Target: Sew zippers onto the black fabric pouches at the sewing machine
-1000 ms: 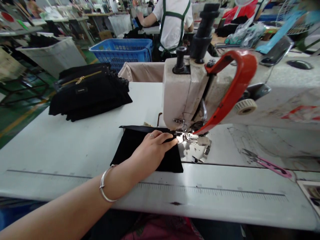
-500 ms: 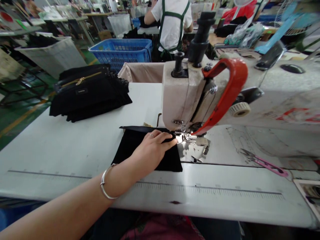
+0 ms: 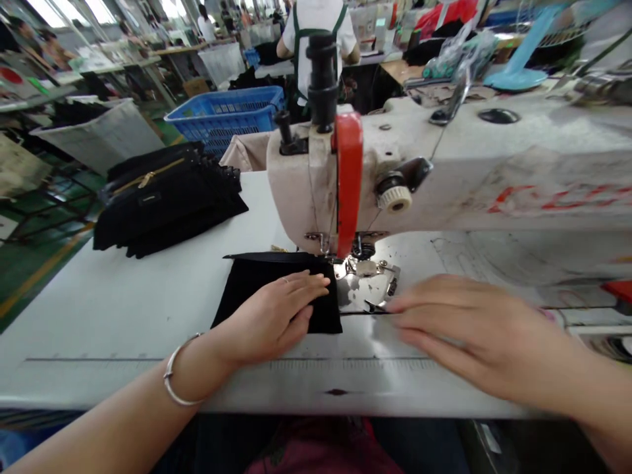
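My left hand (image 3: 276, 313) lies flat, fingers stretched forward, on a black fabric piece (image 3: 234, 286) with a dark strip along its far edge. The piece's right edge reaches the presser foot (image 3: 342, 268) of the sewing machine (image 3: 301, 191). My right hand (image 3: 478, 329), slightly blurred, hovers over the table right of the needle area. Its fingers are stretched out and I see nothing held in them. A small dark metal piece (image 3: 374, 307) lies by its fingertips. Behind that hand a bit of pink shows, and the snips there are mostly hidden.
A stack of black zippered pouches (image 3: 168, 197) sits at the table's far left. Beyond stand a blue basket (image 3: 224, 108), a beige fabric-lined bin (image 3: 247, 151) and a grey bin (image 3: 106, 135). A co-worker (image 3: 316, 20) in a white shirt is behind the machine.
My right hand has come in from the right, covering most of the pink snips. My left hand has slid back slightly from the presser foot. The view has shifted, and the machine's head appears farther left.
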### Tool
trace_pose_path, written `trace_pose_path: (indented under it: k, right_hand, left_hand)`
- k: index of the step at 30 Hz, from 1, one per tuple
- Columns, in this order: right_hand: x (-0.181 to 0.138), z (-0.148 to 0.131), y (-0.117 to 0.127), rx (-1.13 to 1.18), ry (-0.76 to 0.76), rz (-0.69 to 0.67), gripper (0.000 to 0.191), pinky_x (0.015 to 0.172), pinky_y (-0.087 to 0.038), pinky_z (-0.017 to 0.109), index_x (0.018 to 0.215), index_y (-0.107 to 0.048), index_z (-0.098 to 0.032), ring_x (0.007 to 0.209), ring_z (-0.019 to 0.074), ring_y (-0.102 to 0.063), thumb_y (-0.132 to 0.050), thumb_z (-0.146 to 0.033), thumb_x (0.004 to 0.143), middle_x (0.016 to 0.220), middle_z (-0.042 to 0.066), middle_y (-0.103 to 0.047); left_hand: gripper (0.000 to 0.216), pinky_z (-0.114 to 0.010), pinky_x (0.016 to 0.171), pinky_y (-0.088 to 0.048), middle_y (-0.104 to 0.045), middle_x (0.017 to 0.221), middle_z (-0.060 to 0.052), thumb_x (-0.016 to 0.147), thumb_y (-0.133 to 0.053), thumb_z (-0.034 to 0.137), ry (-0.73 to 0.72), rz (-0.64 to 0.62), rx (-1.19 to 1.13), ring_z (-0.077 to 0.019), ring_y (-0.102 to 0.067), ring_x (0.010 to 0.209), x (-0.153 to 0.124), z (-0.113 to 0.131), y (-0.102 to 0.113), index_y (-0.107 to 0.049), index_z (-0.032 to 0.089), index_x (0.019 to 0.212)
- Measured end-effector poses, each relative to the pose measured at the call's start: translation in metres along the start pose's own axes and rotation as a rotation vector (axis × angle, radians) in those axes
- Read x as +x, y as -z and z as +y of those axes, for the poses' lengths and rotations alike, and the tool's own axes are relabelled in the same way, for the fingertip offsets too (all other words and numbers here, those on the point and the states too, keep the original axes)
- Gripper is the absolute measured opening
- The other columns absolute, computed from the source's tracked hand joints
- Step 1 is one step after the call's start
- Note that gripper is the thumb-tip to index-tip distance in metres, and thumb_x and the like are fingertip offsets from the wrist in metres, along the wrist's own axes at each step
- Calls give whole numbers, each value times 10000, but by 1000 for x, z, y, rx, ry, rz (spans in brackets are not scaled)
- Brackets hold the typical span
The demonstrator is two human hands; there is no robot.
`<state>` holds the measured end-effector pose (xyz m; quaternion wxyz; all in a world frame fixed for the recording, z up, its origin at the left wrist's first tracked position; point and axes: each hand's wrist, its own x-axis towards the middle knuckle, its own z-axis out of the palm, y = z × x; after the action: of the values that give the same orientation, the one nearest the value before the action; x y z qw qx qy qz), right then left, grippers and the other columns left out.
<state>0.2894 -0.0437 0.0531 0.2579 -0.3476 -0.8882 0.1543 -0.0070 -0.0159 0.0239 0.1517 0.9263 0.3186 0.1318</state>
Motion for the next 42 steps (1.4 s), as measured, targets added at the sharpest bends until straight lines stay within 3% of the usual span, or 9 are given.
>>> trace_pose_path:
  k: [3,8,12,16,19,22,38,42]
  right_hand:
    - [27,6,-38,-12,159,-208,186,839,-514,371,970,-689,-200,927,200,-621,-506,-195,941,957,63,-676]
    - [36,11,-71,20,211,-155,177,851,-488,379,958,-672,-178,982,210,-591,-509,-150,895,976,90,-649]
    - [30,11,-68,4,192,-142,180,841,-469,373,929,-660,-181,937,203,-594,-482,-168,910,972,84,-654]
    - [42,20,-64,-155,-2,-63,210,898,-436,415,1059,-631,-169,996,243,-573,-473,-194,924,1073,104,-652]
    - [52,29,-66,-203,-116,-119,249,911,-432,424,1132,-597,-167,1046,270,-553,-499,-206,907,1105,114,-637]
    - [56,32,-67,-200,-137,-167,218,894,-437,411,1091,-607,-182,1026,262,-561,-489,-201,910,1067,103,-640]
    - [56,30,-71,-256,-127,-101,268,887,-422,441,1131,-624,-169,1037,294,-547,-480,-245,919,1070,130,-640]
    - [52,34,-68,-135,-226,76,212,808,-460,380,1018,-645,-185,923,257,-598,-499,-302,917,961,97,-666]
  left_hand:
    - [493,-416,1136,-406,-555,1392,-93,850,-449,93,60,29,-27,-193,-495,1308,2,-2,1,-514,143,1336]
    - [493,-406,1145,-399,-601,1347,-44,881,-376,49,123,69,-152,-157,-514,1292,1,-8,3,-537,192,1324]
    - [549,-456,1152,-380,-571,1374,-79,788,-435,41,40,41,-70,-205,-482,1324,-1,-6,-3,-551,164,1311]
    - [625,-492,1132,-395,-524,1404,-114,706,-577,92,66,-1,71,-275,-463,1317,0,0,-13,-541,146,1328]
    - [632,-491,1128,-398,-516,1407,-105,702,-602,99,74,-20,79,-282,-457,1310,2,2,-14,-538,159,1327]
    - [635,-496,1115,-408,-532,1378,-111,692,-609,106,83,-25,66,-289,-472,1281,6,3,-11,-538,147,1322]
    - [604,-497,1096,-418,-537,1344,-98,689,-613,103,48,-18,-9,-283,-473,1243,11,-5,-12,-562,173,1287]
    - [624,-506,1081,-426,-534,1341,-94,687,-606,95,64,-12,-18,-285,-479,1236,10,-4,-12,-548,190,1301]
